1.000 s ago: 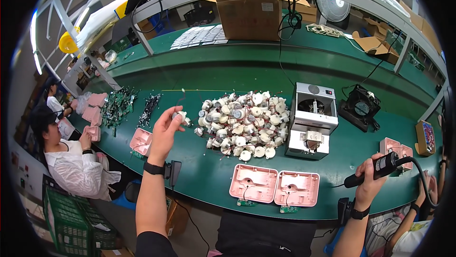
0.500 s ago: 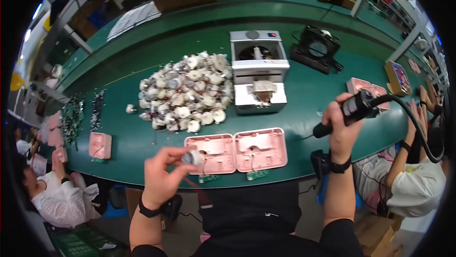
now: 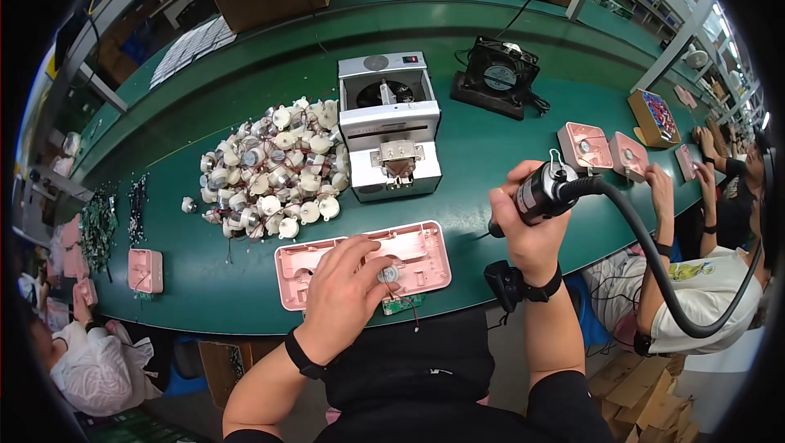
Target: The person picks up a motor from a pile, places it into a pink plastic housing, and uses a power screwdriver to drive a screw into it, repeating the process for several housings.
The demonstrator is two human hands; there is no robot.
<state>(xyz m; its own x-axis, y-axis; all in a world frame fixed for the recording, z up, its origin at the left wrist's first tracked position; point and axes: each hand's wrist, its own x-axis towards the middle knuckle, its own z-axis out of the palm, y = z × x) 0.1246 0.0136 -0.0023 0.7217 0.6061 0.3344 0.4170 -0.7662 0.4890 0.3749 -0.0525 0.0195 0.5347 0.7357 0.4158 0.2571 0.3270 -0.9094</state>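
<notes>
Two open pink plastic case halves lie side by side near the bench's front edge. My left hand (image 3: 339, 287) reaches over the left half (image 3: 293, 275) and covers much of it. Between thumb and fingers it grips a small round motor (image 3: 388, 274) at the right half (image 3: 428, 253); whether the motor is fully seated cannot be told. A thin wire and a green circuit board (image 3: 399, 305) stick out below that half. To the right, my right hand (image 3: 533, 247) is wrapped round a black electric screwdriver (image 3: 543, 194) with a thick cable, its tip pointing left, apart from the case.
Behind the case is a heap of white-capped motors (image 3: 274, 173), beside a grey-white screw feeder (image 3: 409, 163). A black fan (image 3: 500, 79) stands farther back. Pink cases (image 3: 585, 148) and a box of small parts (image 3: 654, 118) lie right. Other people sit at both sides.
My left hand has carried the motor rightward from above the left half to the right half. My right hand still holds the screwdriver. The view has shifted.
</notes>
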